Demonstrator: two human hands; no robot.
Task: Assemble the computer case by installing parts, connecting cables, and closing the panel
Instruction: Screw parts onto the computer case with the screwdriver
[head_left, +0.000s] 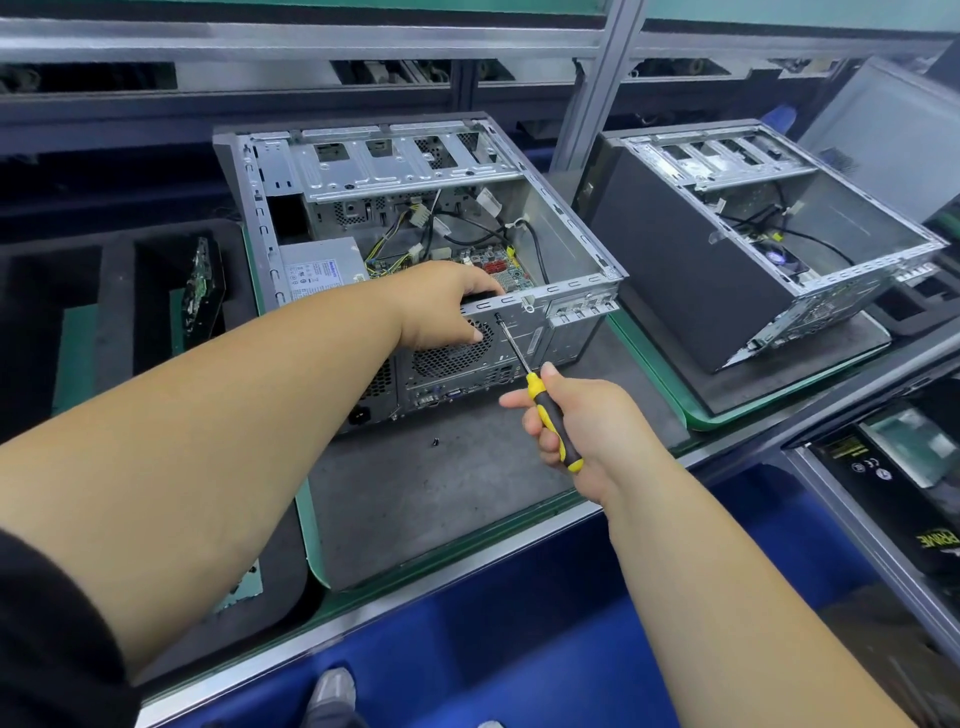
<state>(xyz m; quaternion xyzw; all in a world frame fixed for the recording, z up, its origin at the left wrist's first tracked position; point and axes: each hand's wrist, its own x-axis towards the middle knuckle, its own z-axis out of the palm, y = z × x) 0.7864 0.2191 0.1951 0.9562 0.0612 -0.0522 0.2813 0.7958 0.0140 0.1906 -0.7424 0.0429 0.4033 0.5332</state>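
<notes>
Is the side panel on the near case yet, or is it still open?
Open. No panel covers the near case: its motherboard, cables and power supply show from above.

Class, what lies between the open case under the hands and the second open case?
In the head view, only bare grey mat and its green edge separate the near case from the second case.

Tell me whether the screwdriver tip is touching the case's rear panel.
Touching. The head view shows the screwdriver tip seated against the rear panel of the case, with no gap.

left hand (444, 306) fingers hidden inside case (566, 244) (behind rim)
</notes>
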